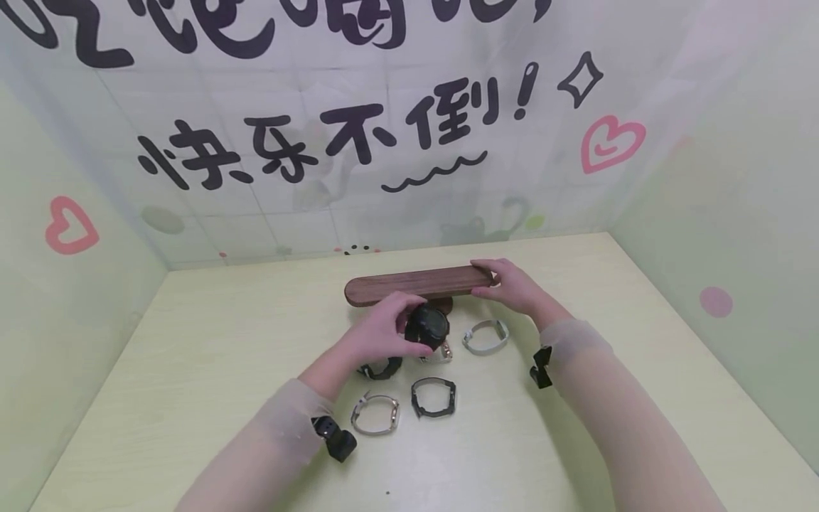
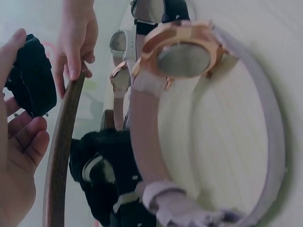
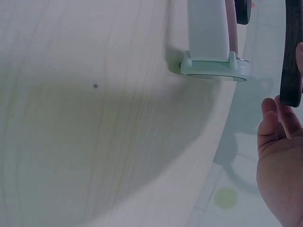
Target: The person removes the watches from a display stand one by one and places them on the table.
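Observation:
My left hand (image 1: 377, 328) holds a bulky black watch (image 1: 430, 326), raised just in front of a dark wooden bar (image 1: 409, 286) with rounded ends. Thumb and fingers pinch this watch by its sides, as the left wrist view also shows. At the bar's right end, my right hand (image 1: 517, 290) grips it between thumb and fingers. A round wooden foot (image 1: 443, 306) shows under the bar, partly hidden by the watch. Behind the held watch, a rose-gold watch (image 1: 446, 350) is mostly covered. Beneath my left wrist lies another black watch (image 1: 386, 368), partly hidden.
A pale watch with a light strap (image 1: 486, 338) lies right of the hands. Nearer the front are a watch with a pinkish strap and rose-gold case (image 1: 375, 415) and a dark-strapped one (image 1: 434, 398). A printed cloth wall (image 1: 307, 227) rises behind the table.

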Demonstrator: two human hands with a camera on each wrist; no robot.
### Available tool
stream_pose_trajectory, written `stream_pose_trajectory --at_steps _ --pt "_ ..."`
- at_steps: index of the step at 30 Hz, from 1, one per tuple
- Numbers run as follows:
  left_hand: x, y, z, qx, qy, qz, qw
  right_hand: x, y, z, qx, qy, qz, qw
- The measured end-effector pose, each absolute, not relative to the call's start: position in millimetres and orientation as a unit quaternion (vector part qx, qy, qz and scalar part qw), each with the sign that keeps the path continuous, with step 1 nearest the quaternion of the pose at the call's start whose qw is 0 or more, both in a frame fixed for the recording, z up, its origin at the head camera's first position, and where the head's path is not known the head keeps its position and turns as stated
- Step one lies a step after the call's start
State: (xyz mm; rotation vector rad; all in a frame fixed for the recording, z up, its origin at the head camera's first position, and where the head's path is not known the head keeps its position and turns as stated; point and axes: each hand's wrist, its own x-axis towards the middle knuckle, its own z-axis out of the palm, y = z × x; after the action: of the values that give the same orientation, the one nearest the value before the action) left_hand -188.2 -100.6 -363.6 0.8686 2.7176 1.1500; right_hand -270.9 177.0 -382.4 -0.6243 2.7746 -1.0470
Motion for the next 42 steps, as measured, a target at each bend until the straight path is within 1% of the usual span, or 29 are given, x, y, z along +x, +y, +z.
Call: stream_pose_trajectory --at_steps 16,31,39,42 --pt "-177 -66 -375 0.304 0.886 0.342 0.081 -268 178 -383 -0.212 0.916 -0.335 0.054" --pt "-173 -46 -379 0.335 0.869 0.353 0.087 -267 179 -381 -0.212 0.916 -0.336 0.053" --pt "-169 -31 -386 0.334 0.885 0.309 0.101 -266 179 -381 -0.208 0.919 -0.331 0.054" --pt "-167 -28 -389 0.333 0.896 0.278 0.096 -266 178 -381 -0.203 0.920 -0.329 0.059"
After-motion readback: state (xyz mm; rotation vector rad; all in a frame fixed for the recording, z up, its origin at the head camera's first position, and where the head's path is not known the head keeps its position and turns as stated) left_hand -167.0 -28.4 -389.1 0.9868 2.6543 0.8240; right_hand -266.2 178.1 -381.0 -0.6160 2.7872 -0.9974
